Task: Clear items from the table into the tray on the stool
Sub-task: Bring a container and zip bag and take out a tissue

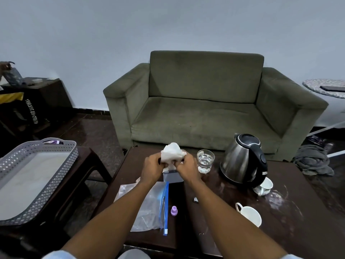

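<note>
Both hands meet over the far middle of the dark table. My left hand and my right hand pinch a crumpled white tissue that rises out of a small grey tissue box under them. On the table also stand a glass of water, a steel kettle, two white cups, a clear zip bag, a purple cap and a small dark object. The grey perforated tray sits on a dark stool to the left.
A green sofa stands behind the table. A grey cloth lies on the floor at right. A patterned round table sits at far right. At far left another person's hand holds something over a dark side table.
</note>
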Demonstrator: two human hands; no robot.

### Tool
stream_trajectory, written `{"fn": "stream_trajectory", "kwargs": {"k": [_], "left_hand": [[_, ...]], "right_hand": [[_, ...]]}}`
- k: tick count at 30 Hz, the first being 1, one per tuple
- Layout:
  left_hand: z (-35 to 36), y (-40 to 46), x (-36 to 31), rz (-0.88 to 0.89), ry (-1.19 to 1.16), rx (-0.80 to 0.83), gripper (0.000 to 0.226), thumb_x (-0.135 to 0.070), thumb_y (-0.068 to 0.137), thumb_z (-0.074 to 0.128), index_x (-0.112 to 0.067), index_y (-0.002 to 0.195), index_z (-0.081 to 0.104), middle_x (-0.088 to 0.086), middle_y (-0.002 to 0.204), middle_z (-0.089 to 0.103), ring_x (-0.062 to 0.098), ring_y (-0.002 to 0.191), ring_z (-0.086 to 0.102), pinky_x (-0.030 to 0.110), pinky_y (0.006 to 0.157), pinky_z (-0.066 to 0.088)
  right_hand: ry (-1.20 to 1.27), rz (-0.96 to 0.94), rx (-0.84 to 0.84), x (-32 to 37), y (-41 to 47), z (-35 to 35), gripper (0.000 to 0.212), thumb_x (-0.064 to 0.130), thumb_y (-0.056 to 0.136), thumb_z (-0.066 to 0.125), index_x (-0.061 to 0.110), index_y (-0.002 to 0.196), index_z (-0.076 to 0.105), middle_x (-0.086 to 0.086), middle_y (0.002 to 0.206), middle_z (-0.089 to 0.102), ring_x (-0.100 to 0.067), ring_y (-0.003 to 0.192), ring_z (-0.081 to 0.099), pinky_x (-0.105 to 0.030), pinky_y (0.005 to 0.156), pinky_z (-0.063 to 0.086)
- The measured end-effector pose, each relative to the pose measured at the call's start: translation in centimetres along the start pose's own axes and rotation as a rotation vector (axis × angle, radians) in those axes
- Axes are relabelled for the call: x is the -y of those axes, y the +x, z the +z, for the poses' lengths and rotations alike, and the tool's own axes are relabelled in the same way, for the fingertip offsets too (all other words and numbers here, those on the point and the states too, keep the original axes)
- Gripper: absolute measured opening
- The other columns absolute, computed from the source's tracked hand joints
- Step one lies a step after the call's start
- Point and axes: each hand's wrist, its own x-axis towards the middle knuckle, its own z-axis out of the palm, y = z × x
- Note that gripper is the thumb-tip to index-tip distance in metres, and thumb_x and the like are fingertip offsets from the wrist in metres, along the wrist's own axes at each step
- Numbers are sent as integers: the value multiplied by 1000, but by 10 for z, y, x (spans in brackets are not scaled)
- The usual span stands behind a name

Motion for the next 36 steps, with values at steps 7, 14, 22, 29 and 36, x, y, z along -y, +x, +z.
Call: {"fn": "stream_trajectory", "kwargs": {"k": [7,14,22,29,36], "left_hand": [[11,-3,9,45,3,-39,23,0,80,69,-21,90,74,-9,82,76,2,74,68,20,65,53],[21,-2,12,35,90,-29,14,-17,80,76,-22,93,77,-4,84,79,14,76,72,35,70,58],[25,-8,6,59,58,-42,26,-24,81,78,-23,106,72,-11,93,72,11,87,66,26,69,50],[28,-4,12,9,77,-62,31,-29,79,83,-17,106,73,-4,102,64,17,95,63,24,73,44],[27,-5,15,13,208,144,68,-13,74,87,-25,136,60,2,122,51,18,113,59,36,105,52]], "right_hand": [[-195,-148,-14,-12,10,-1,35,13,80,55,24,105,77,-5,95,80,-28,87,66,-26,69,38],[-320,-107,69,-29,9,4,35,12,82,54,24,109,71,-6,104,79,-34,101,71,-38,79,56],[-296,-66,22,-38,12,11,30,18,83,45,31,104,62,-10,92,75,-35,94,69,-44,75,59],[-199,-40,-79,-40,10,11,20,19,91,67,22,111,68,-3,105,71,-22,106,59,-39,89,55],[-105,57,-115,-61,7,13,23,12,90,70,24,110,67,-2,103,75,-21,99,71,-42,89,60]]}}
